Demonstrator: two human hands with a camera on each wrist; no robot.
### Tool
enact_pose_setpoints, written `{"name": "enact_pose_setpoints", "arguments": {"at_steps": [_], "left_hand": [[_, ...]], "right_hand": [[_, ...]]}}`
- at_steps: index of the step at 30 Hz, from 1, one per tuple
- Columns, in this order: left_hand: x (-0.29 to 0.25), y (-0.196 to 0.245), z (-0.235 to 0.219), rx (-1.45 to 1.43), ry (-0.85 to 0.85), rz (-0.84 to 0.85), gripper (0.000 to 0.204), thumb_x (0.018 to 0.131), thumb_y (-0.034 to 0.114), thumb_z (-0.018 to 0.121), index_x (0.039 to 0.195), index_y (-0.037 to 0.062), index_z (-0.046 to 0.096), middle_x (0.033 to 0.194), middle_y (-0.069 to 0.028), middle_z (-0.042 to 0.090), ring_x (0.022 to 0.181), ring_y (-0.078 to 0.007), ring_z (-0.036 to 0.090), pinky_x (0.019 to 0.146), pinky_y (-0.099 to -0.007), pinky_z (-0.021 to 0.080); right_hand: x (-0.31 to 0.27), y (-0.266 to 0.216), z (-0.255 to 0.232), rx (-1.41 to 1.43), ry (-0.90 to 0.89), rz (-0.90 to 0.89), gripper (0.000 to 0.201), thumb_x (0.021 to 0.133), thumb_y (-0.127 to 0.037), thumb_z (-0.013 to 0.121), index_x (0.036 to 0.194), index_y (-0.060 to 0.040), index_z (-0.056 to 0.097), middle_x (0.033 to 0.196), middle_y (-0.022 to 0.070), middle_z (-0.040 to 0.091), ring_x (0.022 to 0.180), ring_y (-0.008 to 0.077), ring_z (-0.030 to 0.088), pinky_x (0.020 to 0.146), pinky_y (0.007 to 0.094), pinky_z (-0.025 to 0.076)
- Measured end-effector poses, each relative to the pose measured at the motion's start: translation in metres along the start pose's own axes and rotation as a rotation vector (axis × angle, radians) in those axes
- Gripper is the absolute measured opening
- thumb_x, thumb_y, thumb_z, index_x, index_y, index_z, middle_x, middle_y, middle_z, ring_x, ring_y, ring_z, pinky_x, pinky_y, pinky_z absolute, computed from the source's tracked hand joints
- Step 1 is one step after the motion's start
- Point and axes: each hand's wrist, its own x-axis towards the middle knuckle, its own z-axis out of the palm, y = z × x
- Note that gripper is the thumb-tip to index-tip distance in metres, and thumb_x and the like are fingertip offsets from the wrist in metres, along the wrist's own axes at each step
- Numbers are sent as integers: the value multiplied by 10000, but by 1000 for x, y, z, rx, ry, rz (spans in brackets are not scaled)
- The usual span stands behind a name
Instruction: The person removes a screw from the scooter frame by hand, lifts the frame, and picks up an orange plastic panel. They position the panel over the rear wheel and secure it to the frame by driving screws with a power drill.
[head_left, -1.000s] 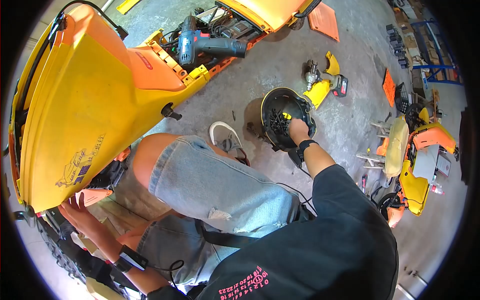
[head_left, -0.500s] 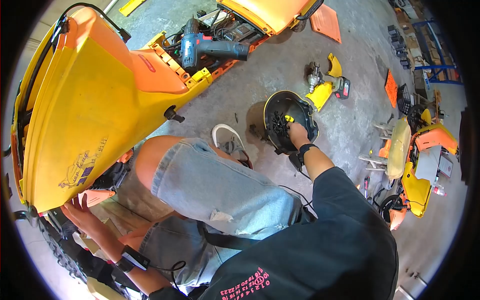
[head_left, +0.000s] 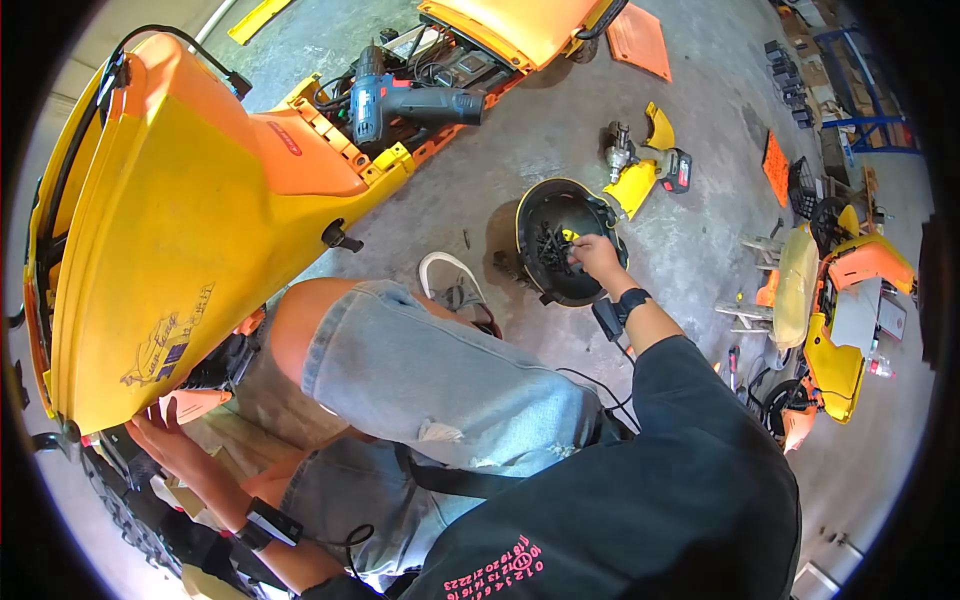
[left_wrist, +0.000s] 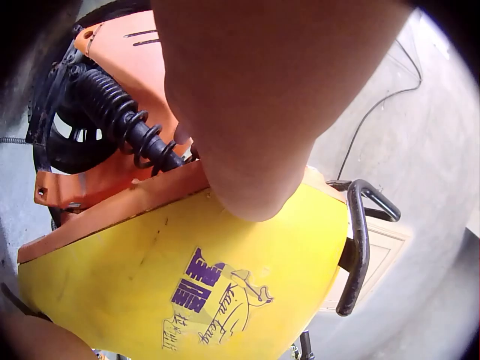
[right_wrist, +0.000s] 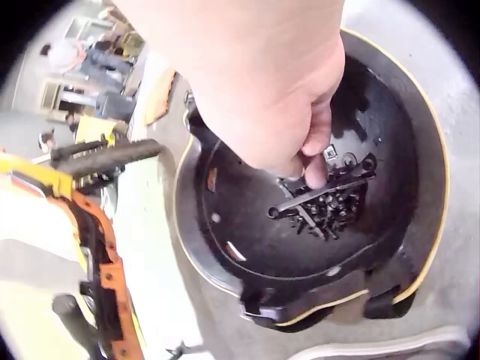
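Observation:
My right hand [head_left: 600, 258] is inside a black bowl-like shell [head_left: 553, 200] with a yellow rim, standing on the floor. Its fingers are curled down at a pile of dark screws and bolts [right_wrist: 330, 214]. A long dark bolt-like rod [right_wrist: 319, 195] lies across the pile, right by the fingertips. I cannot tell whether a screw is pinched between them. Next to the fingers is a small yellow piece [head_left: 570, 236]. My left hand [head_left: 165, 435] rests with extended fingers against the lower edge of the scooter's yellow panel [head_left: 150, 250]; its fingertips are mostly hidden in the left wrist view.
A blue-grey cordless drill [head_left: 400, 105] lies on the opened scooter frame. Beyond the shell, an impact wrench [head_left: 625, 150] lies by yellow plastic parts. Orange panels [head_left: 640, 42] are on the floor. Another scooter [head_left: 835, 340] stands at the right.
My right hand has drawn back slightly, and its fingertips now show above the screws. My left hand stays at the panel's edge. The head view has shifted a little.

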Motion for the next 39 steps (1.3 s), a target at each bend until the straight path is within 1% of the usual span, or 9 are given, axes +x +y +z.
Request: {"name": "enact_pose_setpoints", "arguments": {"at_steps": [1,3,6,14,17,19,21,26,39], "left_hand": [[0,-1,-1,-4,-3,-1,592,1011,386,395,1425,-23,284,1304,-211,495,1203,-291,526,970,-387,477],[2,0,-2,-12,4,-24,589,1009,384,406,1425,-18,289,1304,-210,495,1198,-287,525,973,-383,476],[-3,8,2,18,-1,-2,594,1020,393,373,1422,-39,311,1290,-225,499,1188,-284,537,948,-372,492],[0,2,-4,-8,-22,7,578,1015,377,376,1418,-34,319,1307,-232,496,1206,-298,535,957,-383,478],[-1,3,-5,-36,-25,-3,571,1014,370,387,1417,-30,321,1317,-220,493,1206,-292,537,956,-381,471],[-3,5,-5,-30,-29,-43,569,1013,360,398,1425,-24,317,1322,-211,492,1209,-286,538,954,-373,469],[-3,5,-7,-32,-37,-42,594,1004,372,430,1434,-18,303,1314,-199,502,1211,-274,536,951,-366,467],[-7,7,-6,-14,-68,-12,644,979,385,487,1448,-10,289,1307,-176,506,1203,-259,540,938,-351,464],[-3,0,-7,9,-49,-23,610,986,357,450,1449,-3,283,1295,-180,508,1154,-267,557,926,-365,471]], "right_hand": [[-5,-4,-6,-1,5,1,214,843,-49,647,1057,-47,657,830,109,709,736,234,694,638,310,525],[-24,-21,-21,761,-157,16,301,877,-70,670,1170,-91,606,930,58,671,773,122,646,622,227,479],[-57,-55,-38,1053,-279,-114,342,896,-55,643,1218,-134,557,1018,37,630,832,145,623,652,231,477],[-45,-67,-32,1253,-478,-134,108,921,-183,618,1013,-128,607,947,22,608,830,168,595,642,245,462],[-13,-41,-20,1218,-731,-48,126,926,-253,607,955,-130,603,779,-8,586,697,155,580,581,252,438],[-7,-33,-3,485,-270,140,206,924,-301,611,908,-97,630,641,-21,543,581,151,542,529,276,417],[-9,-17,15,-325,-41,-256,308,863,-341,657,832,-38,696,766,154,681,699,308,649,661,394,496],[-21,1,31,-494,22,-388,215,819,-264,662,941,-99,726,932,181,687,920,368,644,809,448,506],[-25,-12,57,-533,29,-224,216,831,-223,634,983,-82,691,970,197,678,944,390,638,814,470,508]]}}
